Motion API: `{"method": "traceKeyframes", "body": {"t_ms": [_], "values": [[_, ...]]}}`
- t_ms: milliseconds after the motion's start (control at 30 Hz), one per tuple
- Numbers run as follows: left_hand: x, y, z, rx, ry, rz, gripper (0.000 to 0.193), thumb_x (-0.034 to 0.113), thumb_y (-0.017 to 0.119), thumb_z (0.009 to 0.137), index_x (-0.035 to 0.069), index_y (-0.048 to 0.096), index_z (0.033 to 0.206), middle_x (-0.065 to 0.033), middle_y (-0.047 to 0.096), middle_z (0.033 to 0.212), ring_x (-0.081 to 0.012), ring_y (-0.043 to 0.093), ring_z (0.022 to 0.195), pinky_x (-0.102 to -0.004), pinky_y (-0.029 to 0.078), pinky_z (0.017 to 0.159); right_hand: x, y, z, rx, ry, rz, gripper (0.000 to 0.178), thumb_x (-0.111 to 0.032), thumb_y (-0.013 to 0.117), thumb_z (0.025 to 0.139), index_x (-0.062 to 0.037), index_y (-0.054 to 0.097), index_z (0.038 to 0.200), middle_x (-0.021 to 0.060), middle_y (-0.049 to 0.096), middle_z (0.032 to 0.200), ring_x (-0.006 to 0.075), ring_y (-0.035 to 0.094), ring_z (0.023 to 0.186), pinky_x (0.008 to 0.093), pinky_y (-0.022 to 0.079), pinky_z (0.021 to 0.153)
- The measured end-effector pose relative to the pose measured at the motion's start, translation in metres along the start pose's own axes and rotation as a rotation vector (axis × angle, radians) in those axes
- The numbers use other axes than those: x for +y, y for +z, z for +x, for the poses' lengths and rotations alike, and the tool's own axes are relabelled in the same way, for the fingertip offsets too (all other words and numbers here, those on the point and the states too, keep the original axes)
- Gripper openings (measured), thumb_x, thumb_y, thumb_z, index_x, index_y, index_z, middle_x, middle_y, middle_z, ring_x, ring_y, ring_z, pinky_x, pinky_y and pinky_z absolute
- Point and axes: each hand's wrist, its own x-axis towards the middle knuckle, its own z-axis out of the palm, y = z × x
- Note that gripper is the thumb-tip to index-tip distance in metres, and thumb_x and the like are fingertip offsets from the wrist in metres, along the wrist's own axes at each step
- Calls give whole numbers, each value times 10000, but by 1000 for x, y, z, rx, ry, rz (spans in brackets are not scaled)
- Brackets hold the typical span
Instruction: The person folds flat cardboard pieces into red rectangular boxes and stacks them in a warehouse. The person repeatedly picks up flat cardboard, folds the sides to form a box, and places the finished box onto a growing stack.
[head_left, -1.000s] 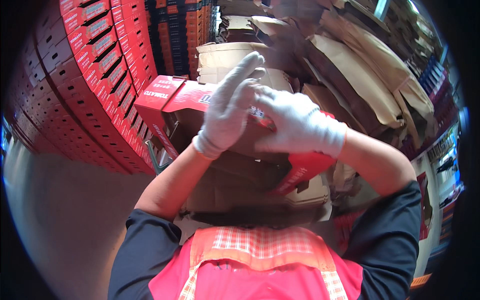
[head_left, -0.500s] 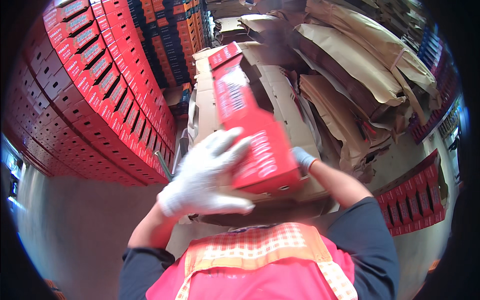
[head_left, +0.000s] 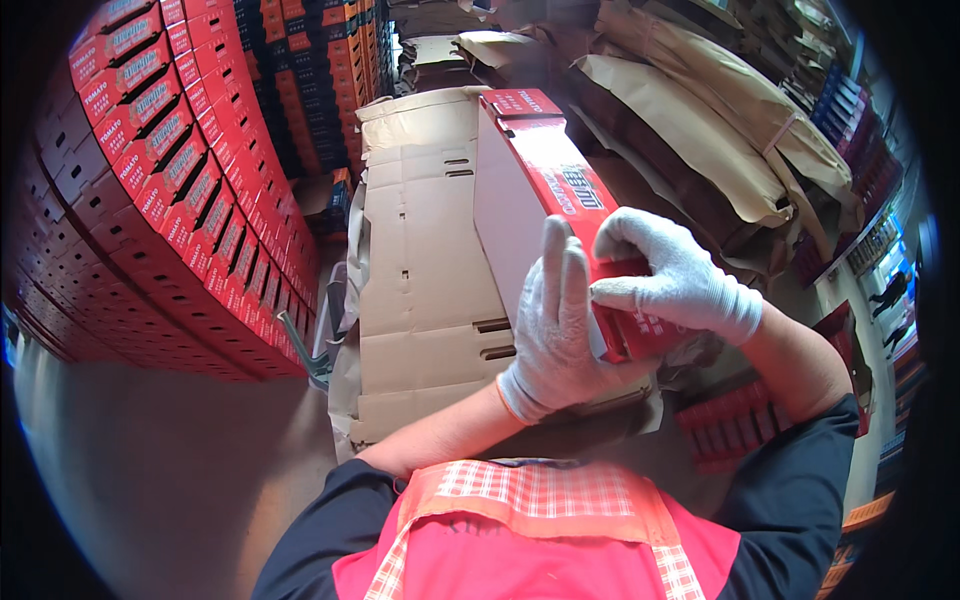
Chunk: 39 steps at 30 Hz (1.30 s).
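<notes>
A red printed cardboard carton (head_left: 555,150) stands on its long narrow side, with its broad pale face turned left. It rests on a stack of flat brown cardboard blanks (head_left: 415,250). My left hand (head_left: 555,335), in a pale work glove, lies with straight fingers against the carton's near end and pale face. From the right, my gloved right hand (head_left: 675,275) bends its fingers over the carton's upper edge, thumb and fingertips pinching the cardboard near the near end. The carton's far right side is hidden.
Tall stacks of red cartons (head_left: 185,160) rise on the left, with dark and orange cartons (head_left: 320,80) behind. Paper-wrapped bundles (head_left: 690,130) lie at the right. More red cartons (head_left: 730,425) stand low on the right. A grey-green metal handle (head_left: 300,345) juts beside the blanks.
The carton has turned from lying with its red side up to standing on edge, and shifted right. My left hand moved right to its near end; my right hand came up onto its upper edge.
</notes>
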Motion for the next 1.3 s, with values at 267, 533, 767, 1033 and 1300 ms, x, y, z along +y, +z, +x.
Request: {"method": "traceKeyframes", "body": {"t_ms": [267,533,767,1033,1300], "values": [[4,-7,-30,-247,-667,-441,1223,339,912,531,56,217,1497,-222,346,1452,-380,359,1369,-445,363,1090,-27,20,45,-129,-65,-201,114,-140,656,724,-75,571,762,148,579,663,364,604,642,422,496,626],[-22,-74,-78,-505,-494,-469,959,283,889,659,-3,374,1415,-179,550,1290,-320,567,1173,-438,464,982,-82,102,89,-108,-592,-402,153,-217,692,683,-90,667,764,89,686,795,311,683,799,427,531,684],[-61,-195,-146,-70,-396,-68,963,360,834,719,-23,333,1447,-209,437,1409,-343,453,1289,-486,367,1076,-138,147,92,217,-717,92,183,-264,688,701,-88,656,738,109,624,739,331,631,723,431,501,622],[-61,-285,-206,-461,-513,259,862,359,788,781,81,384,1489,-228,384,1516,-429,362,1391,-580,299,1119,-13,211,-8,-178,-261,-348,1009,-481,851,524,-81,488,1377,146,534,1344,313,524,1233,455,389,1024],[-54,-268,-219,-712,-609,-30,1132,286,897,529,75,334,1489,-211,428,1459,-412,426,1333,-531,323,1120,-37,223,-79,11,-19,-450,575,-412,844,517,-54,661,927,135,641,942,307,612,929,417,460,849]]}}
